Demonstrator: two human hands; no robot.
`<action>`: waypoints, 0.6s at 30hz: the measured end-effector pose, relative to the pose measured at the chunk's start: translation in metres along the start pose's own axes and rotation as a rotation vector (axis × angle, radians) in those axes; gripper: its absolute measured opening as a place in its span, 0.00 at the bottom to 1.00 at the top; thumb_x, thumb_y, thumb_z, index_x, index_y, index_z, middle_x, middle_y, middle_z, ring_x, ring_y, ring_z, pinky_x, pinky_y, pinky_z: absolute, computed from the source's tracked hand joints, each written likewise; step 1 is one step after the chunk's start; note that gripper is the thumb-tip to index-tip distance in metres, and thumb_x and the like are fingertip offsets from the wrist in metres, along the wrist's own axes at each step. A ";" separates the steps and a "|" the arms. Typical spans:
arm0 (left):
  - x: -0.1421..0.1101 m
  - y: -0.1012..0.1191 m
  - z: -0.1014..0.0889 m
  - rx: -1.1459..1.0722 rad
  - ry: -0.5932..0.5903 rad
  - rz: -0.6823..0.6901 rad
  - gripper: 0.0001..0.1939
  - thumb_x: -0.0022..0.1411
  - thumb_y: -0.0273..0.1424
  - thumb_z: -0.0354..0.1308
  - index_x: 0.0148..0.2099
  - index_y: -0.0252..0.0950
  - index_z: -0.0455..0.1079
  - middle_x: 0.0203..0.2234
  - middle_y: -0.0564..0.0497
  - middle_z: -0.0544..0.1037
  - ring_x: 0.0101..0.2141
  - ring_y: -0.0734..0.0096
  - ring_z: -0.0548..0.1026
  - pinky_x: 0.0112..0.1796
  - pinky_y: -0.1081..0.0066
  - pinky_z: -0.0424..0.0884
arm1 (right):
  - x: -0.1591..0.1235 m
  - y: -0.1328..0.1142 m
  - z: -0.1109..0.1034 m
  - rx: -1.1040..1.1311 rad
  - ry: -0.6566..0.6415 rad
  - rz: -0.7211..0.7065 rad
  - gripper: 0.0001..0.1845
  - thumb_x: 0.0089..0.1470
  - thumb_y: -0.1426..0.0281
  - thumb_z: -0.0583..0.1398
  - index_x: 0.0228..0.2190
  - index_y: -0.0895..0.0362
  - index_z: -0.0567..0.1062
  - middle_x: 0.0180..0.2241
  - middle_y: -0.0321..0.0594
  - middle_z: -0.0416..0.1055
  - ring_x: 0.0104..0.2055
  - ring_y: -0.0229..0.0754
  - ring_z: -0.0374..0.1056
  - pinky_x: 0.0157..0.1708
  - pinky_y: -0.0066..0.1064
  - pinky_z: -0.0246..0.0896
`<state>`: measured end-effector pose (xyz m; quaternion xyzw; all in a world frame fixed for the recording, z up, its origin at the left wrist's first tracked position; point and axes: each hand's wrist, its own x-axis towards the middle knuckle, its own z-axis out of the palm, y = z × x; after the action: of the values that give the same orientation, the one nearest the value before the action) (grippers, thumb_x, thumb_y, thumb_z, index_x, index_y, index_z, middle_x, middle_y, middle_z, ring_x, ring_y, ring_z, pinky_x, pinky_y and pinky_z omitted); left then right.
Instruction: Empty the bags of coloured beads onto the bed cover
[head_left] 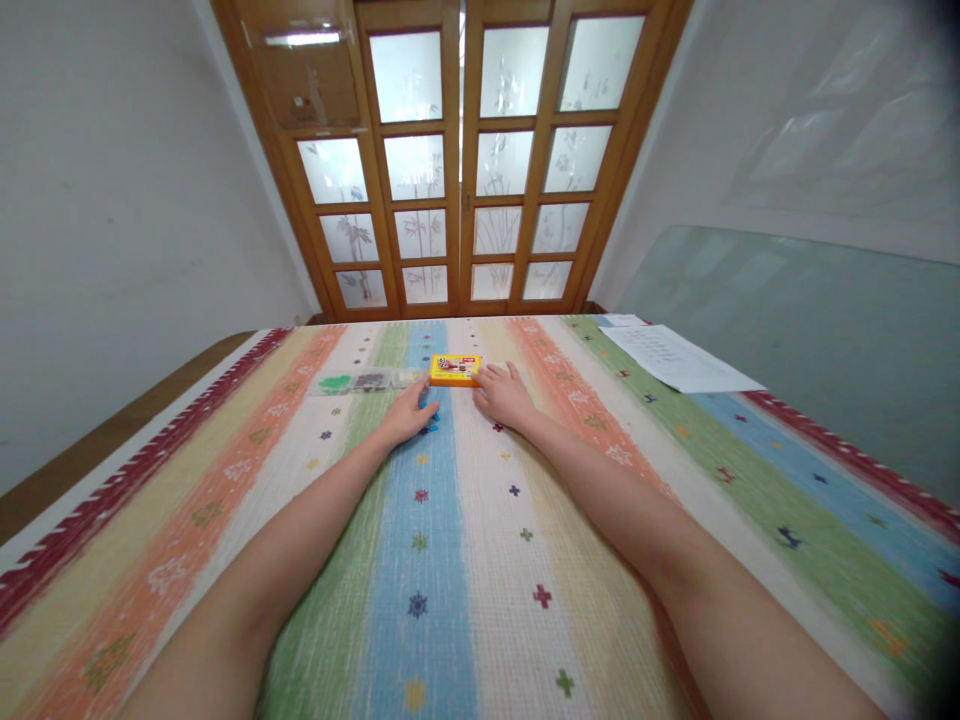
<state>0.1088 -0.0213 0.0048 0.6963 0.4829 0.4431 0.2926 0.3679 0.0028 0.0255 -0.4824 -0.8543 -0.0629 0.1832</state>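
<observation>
Our bare arms reach over the striped surface. Left hand and right hand, fingers loosely spread, flank the yellow box, maybe to keep it still. Blue bits sit by our left thumb; clear boxes keep colours apart.

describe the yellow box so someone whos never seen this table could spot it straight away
Start from the striped tablecloth and look to its far part, towards the wooden glass-paned doors. There, by the fingers of the left hand and right hand, lies a small flat box. It is bright yellow and printed, unlike the see-through containers left of it.
</observation>
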 end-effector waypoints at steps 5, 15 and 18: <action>0.004 -0.009 -0.002 0.016 0.028 0.010 0.31 0.55 0.34 0.68 0.61 0.40 0.71 0.60 0.40 0.74 0.61 0.51 0.69 0.65 0.51 0.57 | -0.002 -0.011 0.000 0.032 0.030 -0.046 0.15 0.66 0.64 0.57 0.51 0.55 0.75 0.55 0.50 0.74 0.61 0.51 0.65 0.70 0.56 0.35; 0.001 -0.010 -0.002 0.023 0.160 0.006 0.23 0.54 0.27 0.66 0.53 0.38 0.75 0.50 0.40 0.79 0.53 0.50 0.75 0.63 0.43 0.58 | -0.005 -0.024 0.002 0.013 0.084 0.036 0.22 0.66 0.64 0.57 0.58 0.59 0.71 0.55 0.55 0.73 0.56 0.54 0.67 0.58 0.44 0.56; -0.002 -0.007 -0.001 -0.002 0.158 0.033 0.25 0.52 0.26 0.68 0.54 0.39 0.75 0.53 0.40 0.78 0.56 0.47 0.73 0.64 0.42 0.56 | -0.005 -0.023 0.003 -0.007 0.038 0.056 0.25 0.66 0.63 0.58 0.60 0.60 0.70 0.52 0.55 0.75 0.55 0.56 0.67 0.57 0.45 0.55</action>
<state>0.1043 -0.0204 -0.0014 0.6669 0.4923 0.5018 0.2469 0.3503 -0.0127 0.0220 -0.5056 -0.8365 -0.0696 0.1994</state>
